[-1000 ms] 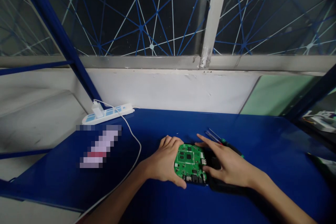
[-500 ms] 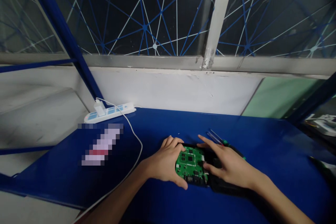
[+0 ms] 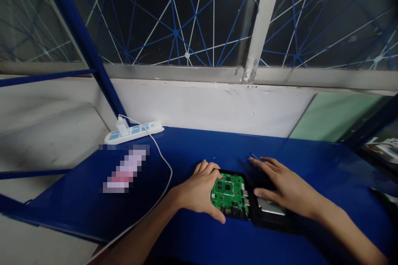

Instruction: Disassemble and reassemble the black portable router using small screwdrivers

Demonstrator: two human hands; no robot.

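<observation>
A green circuit board [image 3: 230, 194] lies in a black housing [image 3: 236, 214] on the blue table [image 3: 192, 240]. My left hand [image 3: 200, 191] curls around the board's left edge, thumb along its near side, gripping it. My right hand [image 3: 287, 188] hovers to the right with fingers stretched out, over a second black shell that holds a grey metal plate [image 3: 270, 206]. Thin screwdriver shafts [image 3: 254, 157] poke out beyond the right fingertips.
A white power strip [image 3: 135, 132] with a plugged charger lies at the table's far left; its white cable [image 3: 161, 190] curves back toward me. A blurred pink-white object [image 3: 126, 169] rests left of it. A white wall and windows stand behind the table.
My right hand has lifted off the board and shifted right, uncovering the grey plate. The board has settled flatter into its housing. My left hand stays put.
</observation>
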